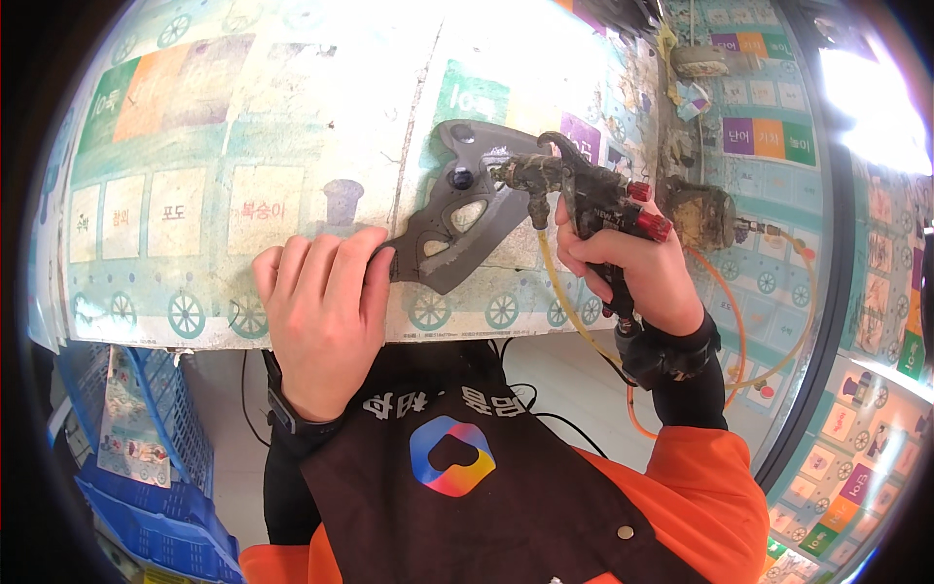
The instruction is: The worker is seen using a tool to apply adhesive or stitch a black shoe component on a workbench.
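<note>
My right hand (637,268) grips a dark, glue-crusted spray gun (595,200) with red knobs. Its nozzle points left, close above the far part of a dark grey shaped piece (498,222). That piece looks like foam and has cut-out openings and round recesses. My left hand (326,307) rests at the table's near edge with its fingers bent over. Thumb and forefinger hold the piece's narrow near-left end, which they partly cover.
The piece lies on a worktable (292,136) covered with stained printed sheeting. A yellowish hose (551,268) and an orange hose (736,292) trail near my right arm. A grimy canister (702,216) stands at right. Blue plastic baskets (180,409) are at lower left.
</note>
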Action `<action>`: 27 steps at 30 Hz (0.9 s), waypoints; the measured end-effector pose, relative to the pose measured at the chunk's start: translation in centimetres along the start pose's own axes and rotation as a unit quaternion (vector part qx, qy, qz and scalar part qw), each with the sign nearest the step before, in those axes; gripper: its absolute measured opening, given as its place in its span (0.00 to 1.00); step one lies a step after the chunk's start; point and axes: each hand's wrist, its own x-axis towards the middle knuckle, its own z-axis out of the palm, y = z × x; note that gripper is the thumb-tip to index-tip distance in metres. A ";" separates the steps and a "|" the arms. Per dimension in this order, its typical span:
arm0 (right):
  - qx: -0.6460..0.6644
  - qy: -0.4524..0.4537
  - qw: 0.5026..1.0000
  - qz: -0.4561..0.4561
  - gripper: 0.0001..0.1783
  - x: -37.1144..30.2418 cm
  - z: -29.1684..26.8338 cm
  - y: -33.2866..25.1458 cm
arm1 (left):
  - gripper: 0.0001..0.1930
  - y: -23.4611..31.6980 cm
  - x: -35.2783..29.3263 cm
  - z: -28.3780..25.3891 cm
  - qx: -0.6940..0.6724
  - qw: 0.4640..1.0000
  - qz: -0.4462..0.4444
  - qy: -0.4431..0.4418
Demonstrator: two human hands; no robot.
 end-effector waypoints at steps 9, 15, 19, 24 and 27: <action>0.017 0.001 0.998 0.059 0.12 -0.9 0.1 0.2 | 0.09 0.1 0.0 -0.3 -0.001 1.000 -0.011 -0.016; 0.012 0.006 0.998 0.067 0.12 -1.6 -0.4 0.8 | 0.09 0.2 0.0 -0.3 0.002 1.000 -0.014 -0.020; 0.025 -0.011 0.997 0.079 0.12 -1.9 -0.6 0.9 | 0.10 -0.1 -0.1 0.1 0.002 1.000 -0.001 -0.002; 0.034 -0.013 0.997 0.061 0.12 -1.8 0.2 1.0 | 0.10 -0.1 -0.1 -0.1 0.000 1.000 -0.003 -0.001; 0.025 -0.025 0.997 0.063 0.12 -1.6 0.6 0.7 | 0.10 0.1 -0.1 -0.3 -0.002 1.000 -0.009 -0.008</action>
